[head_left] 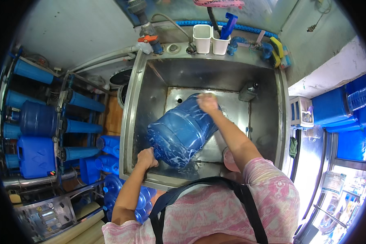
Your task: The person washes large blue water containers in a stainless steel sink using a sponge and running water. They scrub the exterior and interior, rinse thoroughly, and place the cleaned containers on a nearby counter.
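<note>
A large blue water jug streaked with white suds lies on its side in the stainless steel sink. Its neck points toward the near left corner and its base toward the back. My left hand is closed around the neck end, by the sink's near left rim. Across the jug, my right hand rests against the far end near its base; motion blurs the fingers, and anything under the palm is hidden. A pink round container sits in the sink beside my right forearm.
A dark bottle stands in the sink's back right. Two white cups, one holding a blue-handled brush, sit on the back ledge by an orange-handled valve and yellow sponges. Blue filter housings and several jugs line the left.
</note>
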Tool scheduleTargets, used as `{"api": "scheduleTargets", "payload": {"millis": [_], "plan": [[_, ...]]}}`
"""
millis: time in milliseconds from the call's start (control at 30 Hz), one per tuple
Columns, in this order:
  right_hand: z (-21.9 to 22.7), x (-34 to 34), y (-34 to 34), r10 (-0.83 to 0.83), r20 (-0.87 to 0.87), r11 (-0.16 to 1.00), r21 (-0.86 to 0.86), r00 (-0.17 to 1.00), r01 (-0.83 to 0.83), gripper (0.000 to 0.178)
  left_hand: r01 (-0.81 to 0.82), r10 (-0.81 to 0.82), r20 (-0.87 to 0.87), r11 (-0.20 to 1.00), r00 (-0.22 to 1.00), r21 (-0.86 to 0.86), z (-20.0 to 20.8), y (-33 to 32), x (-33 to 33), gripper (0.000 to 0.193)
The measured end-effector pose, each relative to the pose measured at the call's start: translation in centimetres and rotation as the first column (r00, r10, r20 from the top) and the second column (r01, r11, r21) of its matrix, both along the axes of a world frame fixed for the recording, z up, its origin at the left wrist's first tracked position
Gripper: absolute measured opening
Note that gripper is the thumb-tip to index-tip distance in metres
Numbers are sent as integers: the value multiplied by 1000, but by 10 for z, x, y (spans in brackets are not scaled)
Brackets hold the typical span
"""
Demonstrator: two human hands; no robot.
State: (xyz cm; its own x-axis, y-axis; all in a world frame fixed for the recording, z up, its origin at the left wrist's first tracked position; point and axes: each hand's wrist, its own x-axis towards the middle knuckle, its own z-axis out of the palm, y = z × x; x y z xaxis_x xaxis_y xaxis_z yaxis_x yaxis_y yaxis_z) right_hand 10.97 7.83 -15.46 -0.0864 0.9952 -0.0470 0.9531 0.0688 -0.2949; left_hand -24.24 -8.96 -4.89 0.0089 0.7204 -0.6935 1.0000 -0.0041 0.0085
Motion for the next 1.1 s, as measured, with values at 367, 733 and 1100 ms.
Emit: {"api": "scheduleTargets", "payload": {"millis": [367,733,1100], "plan": [[17,-25,-51,468,-242,871,290,850,-397,30,15,-14,-34,1000,999,24,1,-6,-2,85],[72,-103,-112,473,-437,881,246,765,-404,36,142,-139,-76,989,987,35,11,0,-1,71],[-23,34,28,-94,-91,940,-337,991,58,47,240,-193,-166,911,967,337,2,-28,16,35]]}}
